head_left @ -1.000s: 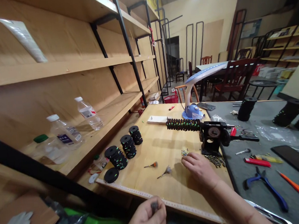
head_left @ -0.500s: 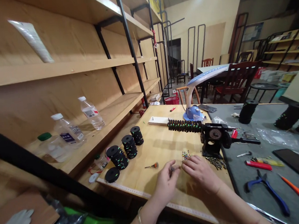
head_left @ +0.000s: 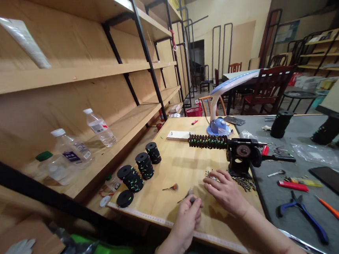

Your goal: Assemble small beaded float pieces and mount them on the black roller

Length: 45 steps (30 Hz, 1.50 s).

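The left hand (head_left: 187,219), with a small dark piece (head_left: 193,199) pinched, has been drawn apart from the right hand (head_left: 228,193), loosely spread at small multicoloured pieces (head_left: 208,173) on the wooden tabletop (head_left: 173,166), so separate handling is suggested.

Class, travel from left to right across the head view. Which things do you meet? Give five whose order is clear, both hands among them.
Green-capped bottle, shortest black spool, left hand holding a small dark piece, right hand, blue-handled pliers.
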Each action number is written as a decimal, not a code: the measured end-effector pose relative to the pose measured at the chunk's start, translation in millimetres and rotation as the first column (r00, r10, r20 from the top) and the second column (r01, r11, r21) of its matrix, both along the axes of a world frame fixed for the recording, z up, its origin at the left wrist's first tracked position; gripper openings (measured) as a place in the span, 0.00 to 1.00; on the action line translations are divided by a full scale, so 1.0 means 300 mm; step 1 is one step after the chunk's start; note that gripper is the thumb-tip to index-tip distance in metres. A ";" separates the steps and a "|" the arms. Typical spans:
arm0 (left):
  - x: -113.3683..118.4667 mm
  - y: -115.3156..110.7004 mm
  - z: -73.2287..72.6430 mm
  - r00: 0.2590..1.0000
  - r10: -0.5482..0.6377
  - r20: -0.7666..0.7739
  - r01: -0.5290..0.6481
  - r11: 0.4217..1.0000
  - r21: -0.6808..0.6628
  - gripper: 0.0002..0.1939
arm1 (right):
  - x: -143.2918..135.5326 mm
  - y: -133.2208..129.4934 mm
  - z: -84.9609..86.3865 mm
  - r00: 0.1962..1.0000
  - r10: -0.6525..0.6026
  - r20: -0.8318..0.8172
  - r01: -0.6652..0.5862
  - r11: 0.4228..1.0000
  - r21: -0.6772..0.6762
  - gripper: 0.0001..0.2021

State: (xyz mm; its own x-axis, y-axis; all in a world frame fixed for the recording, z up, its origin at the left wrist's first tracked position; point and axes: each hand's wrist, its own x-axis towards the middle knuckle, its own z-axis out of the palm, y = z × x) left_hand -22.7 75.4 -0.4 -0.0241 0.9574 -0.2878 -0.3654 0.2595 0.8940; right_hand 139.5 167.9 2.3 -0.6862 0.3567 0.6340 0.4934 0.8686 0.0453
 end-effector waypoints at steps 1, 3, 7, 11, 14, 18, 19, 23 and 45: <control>-0.001 -0.004 0.002 0.999 0.006 0.044 -0.004 0.999 -0.032 0.27 | 0.008 -0.017 -0.002 0.999 -0.018 -0.042 0.018 1.000 -0.010 0.11; 0.000 -0.017 0.013 0.994 0.012 0.106 -0.007 0.999 -0.054 0.27 | 0.021 -0.080 -0.008 0.980 -0.086 -0.179 0.070 0.993 -0.095 0.14; 0.013 -0.056 0.046 0.995 0.005 0.096 -0.005 1.000 -0.004 0.25 | -0.001 -0.282 -0.033 0.823 -0.357 -0.442 -0.019 0.761 -0.649 0.13; 0.036 -0.083 0.045 0.999 0.001 0.048 -0.003 0.999 0.035 0.23 | -0.048 -0.446 -0.057 0.803 -0.469 -0.369 -0.381 0.072 -0.922 0.25; 0.047 -0.089 0.025 0.999 -0.007 0.035 0.005 0.999 0.039 0.23 | -0.029 -0.502 -0.068 0.789 -0.508 -0.346 -0.427 -0.047 -0.903 0.26; 0.049 -0.091 0.002 0.998 -0.033 -0.046 0.034 0.999 0.033 0.21 | 0.074 -0.545 -0.064 0.768 -0.566 -0.301 -0.195 0.240 -0.951 0.21; 0.048 -0.095 -0.001 0.993 -0.045 -0.113 0.049 0.998 0.035 0.20 | 0.100 -0.557 -0.060 0.787 -0.548 -0.284 -0.117 0.319 -0.940 0.20; 0.033 -0.142 0.009 0.814 0.020 -0.580 0.135 0.965 0.223 0.15 | 0.169 -0.604 -0.042 0.880 -0.435 -0.192 0.108 0.576 -0.811 0.16; 0.136 -0.192 0.022 0.828 -0.254 -0.500 0.352 0.930 0.111 0.15 | 0.550 -0.547 -0.016 0.290 -0.932 -0.216 0.468 0.335 -0.818 0.16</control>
State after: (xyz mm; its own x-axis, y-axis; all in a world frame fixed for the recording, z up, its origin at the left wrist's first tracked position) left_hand 18.2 17.9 6.2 0.1911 0.9731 -0.1290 0.1794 0.0946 0.9792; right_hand 304.7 3.7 -2.6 0.4974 0.8454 0.1944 0.5870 -0.1630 -0.7930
